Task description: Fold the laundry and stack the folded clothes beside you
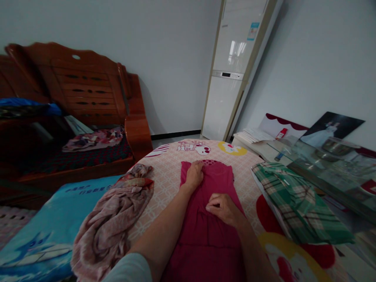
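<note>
A dark red garment (205,231) lies spread flat along a table covered with a pink patterned cloth (167,176). My left hand (194,174) rests on the garment's far left part, near its shoulder, fingers curled onto the fabric. Closer to me, my right hand (223,207) presses on the garment's middle, fingers bent with fabric under the fingertips. Whether either hand pinches the cloth or only presses it is unclear.
A crumpled pinkish cloth (111,223) lies left of the garment. A green plaid folded garment (296,203) lies to the right. A wooden bench (76,109) with clothes stands at left, a tall white appliance (235,70) at the back, a glass-topped table (331,164) at right.
</note>
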{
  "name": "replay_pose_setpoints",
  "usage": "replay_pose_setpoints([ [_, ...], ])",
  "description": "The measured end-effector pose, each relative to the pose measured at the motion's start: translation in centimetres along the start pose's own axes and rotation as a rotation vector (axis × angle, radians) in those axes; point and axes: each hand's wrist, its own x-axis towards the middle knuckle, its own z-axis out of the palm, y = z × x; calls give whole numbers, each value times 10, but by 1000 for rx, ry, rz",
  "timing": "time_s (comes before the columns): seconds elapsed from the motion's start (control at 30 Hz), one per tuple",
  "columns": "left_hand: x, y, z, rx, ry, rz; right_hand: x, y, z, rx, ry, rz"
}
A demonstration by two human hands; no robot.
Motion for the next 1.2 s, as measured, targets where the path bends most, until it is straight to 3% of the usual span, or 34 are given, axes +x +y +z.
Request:
replay_pose_setpoints([
  [0.07,0,8,-1,-85,-4,128,1,1,-2,50,69,14],
  [0.17,-2,15,9,-177,-148,364,1,7,-3,58,196,77],
  [0.27,-8,12,26,-33,-319,486,2,16,0,-82,182,143],
  [0.4,-13,5,38,160,-413,490,4,21,3,-145,155,160],
  [0.53,-15,6,32,206,-418,460,2,25,-1,2,262,180],
  [0.67,-16,10,26,248,-429,434,-1,28,-2,-105,187,190],
  [1.2,-14,4,32,155,-430,399,1,25,1,-187,166,251],
])
